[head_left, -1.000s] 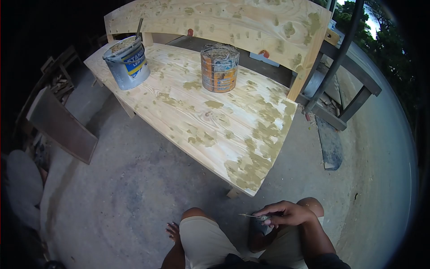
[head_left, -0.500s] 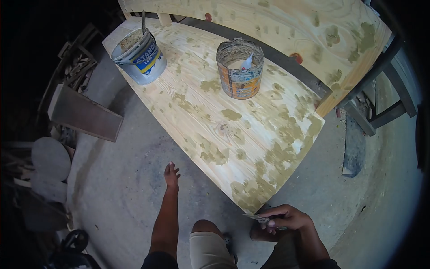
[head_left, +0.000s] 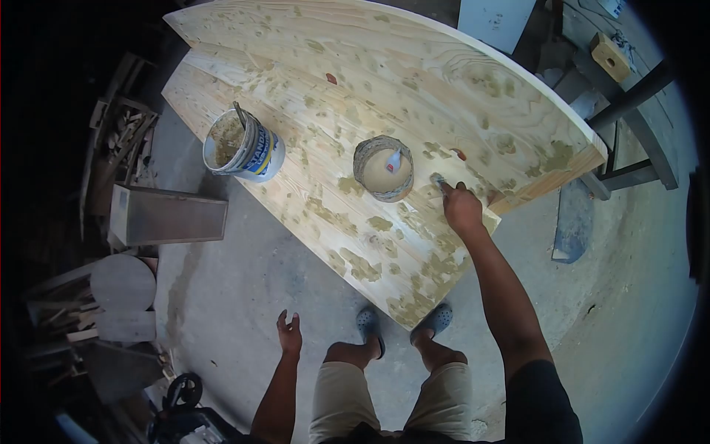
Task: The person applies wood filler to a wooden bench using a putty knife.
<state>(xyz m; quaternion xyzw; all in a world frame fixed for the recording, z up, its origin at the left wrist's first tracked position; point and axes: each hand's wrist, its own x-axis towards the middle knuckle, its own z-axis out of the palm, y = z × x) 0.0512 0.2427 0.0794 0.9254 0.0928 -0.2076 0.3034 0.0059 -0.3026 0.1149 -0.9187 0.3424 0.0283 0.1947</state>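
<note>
Scraper (head_left: 438,180) at the right hand's (head_left: 463,207) fingertips, blade poking just past them over the bench seat (head_left: 318,177). Right fingers clenched round it, index stretched along. Left hand (head_left: 290,333) released, fingers parted, loosely curled, seat apart from them. Tin (head_left: 361,163) near right fingers, on their left. Handle mostly hidden in grip; blade maybe touching wood, hard to tell.

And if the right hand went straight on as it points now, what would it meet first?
The right hand would likely meet the backrest first, passing beside the tin; its height above the seat is unclear.
</note>
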